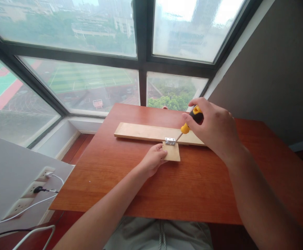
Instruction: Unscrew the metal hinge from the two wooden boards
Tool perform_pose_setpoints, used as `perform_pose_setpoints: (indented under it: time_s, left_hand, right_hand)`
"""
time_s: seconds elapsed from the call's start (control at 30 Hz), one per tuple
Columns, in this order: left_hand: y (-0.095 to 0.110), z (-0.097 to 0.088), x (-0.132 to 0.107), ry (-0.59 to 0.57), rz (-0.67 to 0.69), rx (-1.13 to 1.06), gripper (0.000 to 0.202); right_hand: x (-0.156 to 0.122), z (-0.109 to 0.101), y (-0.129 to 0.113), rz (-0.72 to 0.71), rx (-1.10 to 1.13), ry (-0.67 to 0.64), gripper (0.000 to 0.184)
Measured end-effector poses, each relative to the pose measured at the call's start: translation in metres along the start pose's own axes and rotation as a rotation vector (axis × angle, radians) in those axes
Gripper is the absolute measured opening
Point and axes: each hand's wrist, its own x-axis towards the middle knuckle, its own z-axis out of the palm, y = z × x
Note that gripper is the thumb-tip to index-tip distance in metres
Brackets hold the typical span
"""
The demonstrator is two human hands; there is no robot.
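Note:
My left hand [155, 157] is closed on the left edge of a small square wooden board [172, 153], thumb on top. A silver metal hinge [170, 141] joins the far edge of that board to a long pale plank [141, 132] lying across the table. In my right hand [215, 126] is a screwdriver [185, 128] with a yellow and black handle, gripped by thumb and fingers. Its shaft slants down to the left, and the tip is at the right end of the hinge. Whether the tip sits in a screw is too small to tell.
The reddish-brown wooden table [109, 180] extends to a near edge by my lap. Behind it are windows with dark frames [142, 66]. Wall sockets [34, 189] with plugged-in cables are at the lower left, and a grey wall [278, 80] rises at right.

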Motion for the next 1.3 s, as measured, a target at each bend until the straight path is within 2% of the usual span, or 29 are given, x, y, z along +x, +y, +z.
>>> perform_pose_setpoints:
  time_s: [0.17, 0.3, 0.43, 0.6, 0.83, 0.97, 1.23, 1.3]
  left_hand:
    - [-0.0015, -0.0010, 0.0006, -0.013, 0.009, 0.006, 0.025]
    - [-0.0012, -0.0007, -0.0001, -0.005, 0.007, 0.010, 0.026]
    - [-0.0001, 0.0000, -0.0007, 0.004, 0.002, 0.012, 0.028]
    - [0.0001, 0.0005, -0.0010, -0.003, 0.010, 0.016, 0.029]
    - [0.0009, 0.0012, -0.0015, 0.008, -0.005, 0.019, 0.026]
    - [0.0011, 0.0015, -0.0015, 0.003, -0.004, 0.024, 0.026]
    - [0.0019, 0.0022, -0.0030, 0.010, -0.010, 0.015, 0.027]
    - [0.0018, 0.0019, -0.0026, 0.010, -0.006, 0.019, 0.027]
  right_hand:
    - [-0.0016, -0.0023, -0.0006, -0.030, 0.107, -0.040, 0.039]
    - [-0.0014, -0.0054, -0.0038, 0.014, 0.032, -0.028, 0.025]
    - [0.0002, -0.0044, -0.0023, 0.018, 0.003, -0.012, 0.021]
    - [-0.0005, -0.0045, -0.0020, -0.031, 0.045, -0.016, 0.030]
    - [0.0001, -0.0011, -0.0010, 0.012, -0.035, 0.015, 0.020]
    - [-0.0006, -0.0038, -0.0009, -0.032, 0.037, -0.021, 0.031]
    - [0.0007, -0.0013, 0.0019, -0.027, 0.005, 0.019, 0.018]
    - [0.0006, -0.0015, 0.0027, -0.043, 0.030, 0.004, 0.025]
